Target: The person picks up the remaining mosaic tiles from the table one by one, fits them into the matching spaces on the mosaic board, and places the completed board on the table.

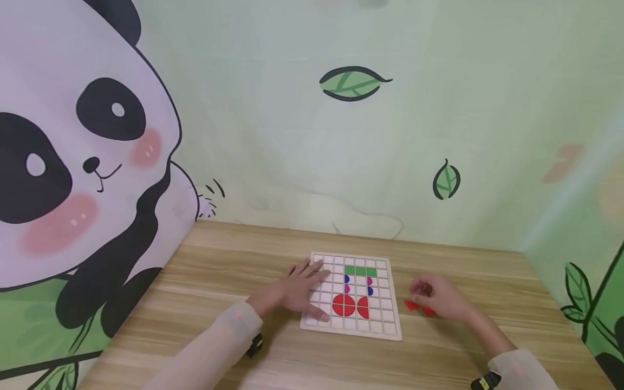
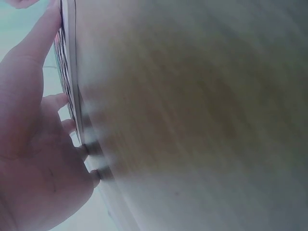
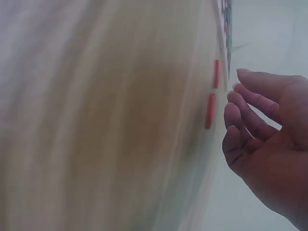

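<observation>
Right wrist view alone shows the loosely curled right hand [image 3: 272,154] empty; left hand [image 1: 298,291] splays on board [image 1: 388,328]

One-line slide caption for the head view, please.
Left hand spread over the left edge of the gridded board, right hand by two loose red pieces on the wooden table.

In my head view the light is soft and fairly even, though I can't tell its source; a pale streak of glare slants up the right wall [image 1: 575,179] from the far right corner of the bench [image 1: 234,244]. My wrist views come through hazy, the bench grain smeared around a dim brown middle. Soft shadows lie by the fingertips [image 2: 96,178] of the left grip [image 2: 38,163]; the right wrist view bows the bench edge.
</observation>
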`<state>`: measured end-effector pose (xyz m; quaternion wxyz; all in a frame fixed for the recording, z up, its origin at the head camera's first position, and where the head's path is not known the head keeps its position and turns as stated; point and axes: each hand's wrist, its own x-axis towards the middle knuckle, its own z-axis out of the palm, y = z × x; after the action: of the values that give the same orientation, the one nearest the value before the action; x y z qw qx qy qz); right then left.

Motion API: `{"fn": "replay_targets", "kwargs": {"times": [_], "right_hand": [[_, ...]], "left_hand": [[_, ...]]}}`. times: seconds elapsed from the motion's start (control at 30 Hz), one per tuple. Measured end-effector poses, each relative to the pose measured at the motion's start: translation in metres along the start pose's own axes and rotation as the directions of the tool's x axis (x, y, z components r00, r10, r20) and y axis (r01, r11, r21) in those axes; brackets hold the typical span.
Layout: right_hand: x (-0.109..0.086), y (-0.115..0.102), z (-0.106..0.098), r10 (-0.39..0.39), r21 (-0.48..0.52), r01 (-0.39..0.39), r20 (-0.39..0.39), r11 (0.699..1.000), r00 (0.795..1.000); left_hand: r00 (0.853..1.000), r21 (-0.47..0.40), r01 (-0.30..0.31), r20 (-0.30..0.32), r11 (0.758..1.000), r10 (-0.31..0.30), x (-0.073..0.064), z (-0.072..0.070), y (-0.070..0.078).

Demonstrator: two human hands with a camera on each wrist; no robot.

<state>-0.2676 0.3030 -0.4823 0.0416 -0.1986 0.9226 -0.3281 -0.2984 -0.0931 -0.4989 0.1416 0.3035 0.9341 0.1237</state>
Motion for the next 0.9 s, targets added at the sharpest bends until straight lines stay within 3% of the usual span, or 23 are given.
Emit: {"fn": "replay_targets", "kwargs": {"times": [0.5,0.9], "right_hand": [[-0.007,0.011,0.006,0.030,0.141,-0.042,0.081,0.989,0.996],[-0.003,0.015,0.008,0.062,0.144,-0.075,0.097,0.987,0.993]], "left_hand": [[1.000,-0.005,-0.002,0.002,1.000,0.002,-0.004,0.000,-0.001],[1.000,-0.008,-0.004,-0.006,1.000,0.004,-0.003,0.000,0.000]]}}
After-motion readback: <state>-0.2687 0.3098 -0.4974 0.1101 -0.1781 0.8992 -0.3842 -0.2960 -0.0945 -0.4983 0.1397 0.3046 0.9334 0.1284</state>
